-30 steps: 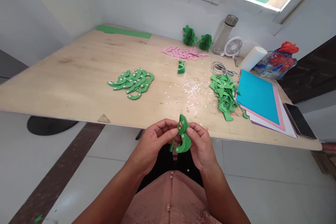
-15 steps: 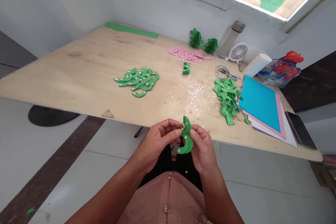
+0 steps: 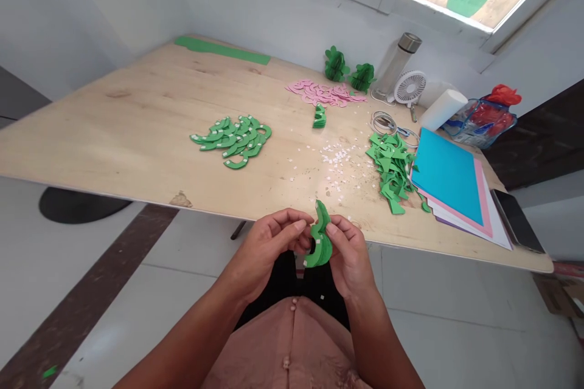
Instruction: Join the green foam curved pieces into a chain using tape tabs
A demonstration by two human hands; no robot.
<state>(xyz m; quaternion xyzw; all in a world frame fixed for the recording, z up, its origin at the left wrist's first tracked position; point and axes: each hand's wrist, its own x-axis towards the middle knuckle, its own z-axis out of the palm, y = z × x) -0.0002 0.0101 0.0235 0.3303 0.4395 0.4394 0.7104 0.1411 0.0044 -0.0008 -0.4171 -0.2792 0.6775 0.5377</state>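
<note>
Stack (image 3: 325, 250) is sitting up between the two hands, just short of the table (image 3: 137, 134), its curved layers fanning a little and its white tabs (image 3: 318, 242) showing. The right hand (image 3: 350, 255) is doing the holding: thumb and fingers are closing on the stack's right edge, probably because a grip there is keeping the layers together and leaving the tabbed side free. The left hand (image 3: 272, 243) is curling in at the opposite edge, thumb and index nearly meeting; whether they're pinching a layer or only hovering beside it, I cannot tell.

Beyond the left hand, loose green curves (image 3: 233, 138) are lying heaped, likely within easy reach on purpose. Straight out past the right hand, white bits (image 3: 336, 156) are littering the wood, and farther off a smaller stack (image 3: 319, 118) is standing before pink cutouts (image 3: 319, 94). Out to the right hand's right, scraps (image 3: 392, 164) are piling up, seemingly kept apart from the curves, with sheets (image 3: 449, 173) lying just beyond them.
</note>
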